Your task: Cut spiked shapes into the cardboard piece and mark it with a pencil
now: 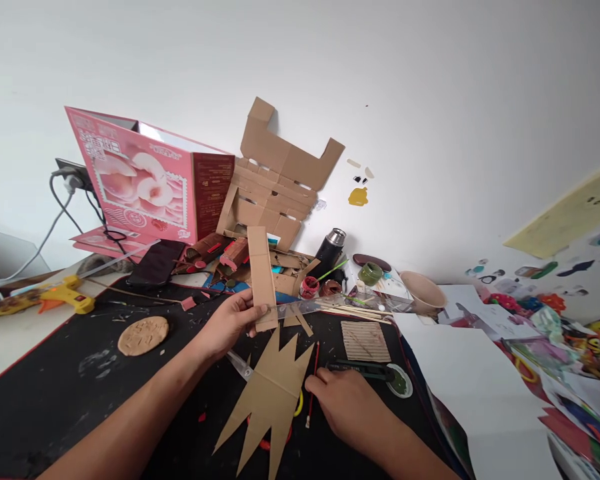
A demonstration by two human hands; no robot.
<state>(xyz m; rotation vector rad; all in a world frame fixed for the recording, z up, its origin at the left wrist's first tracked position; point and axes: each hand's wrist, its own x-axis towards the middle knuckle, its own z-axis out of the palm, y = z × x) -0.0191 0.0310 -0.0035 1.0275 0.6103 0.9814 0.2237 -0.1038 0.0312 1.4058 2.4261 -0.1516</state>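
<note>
My left hand (237, 317) grips a long cardboard strip (263, 277), held upright above the black mat. Curled fingers close my right hand (347, 403); what they hold, if anything, is hidden. Just beyond its knuckles lies a dark green utility knife (367, 368). A thin red paintbrush (313, 383) is beside its fingertips. Between my hands lies a cardboard piece with jagged, pointed ends (270, 387). It partly covers scissors with red and yellow handles (300, 403) and a clear ruler-like strip (240, 365).
A round clay disc (143, 335) and a yellow glue gun (67, 295) are at left. Corrugated cardboard (365, 341) and a green paint lid (399, 381) lie at right. Behind stand a pink box (145, 180), paint jars (309, 287) and a black flask (331, 247).
</note>
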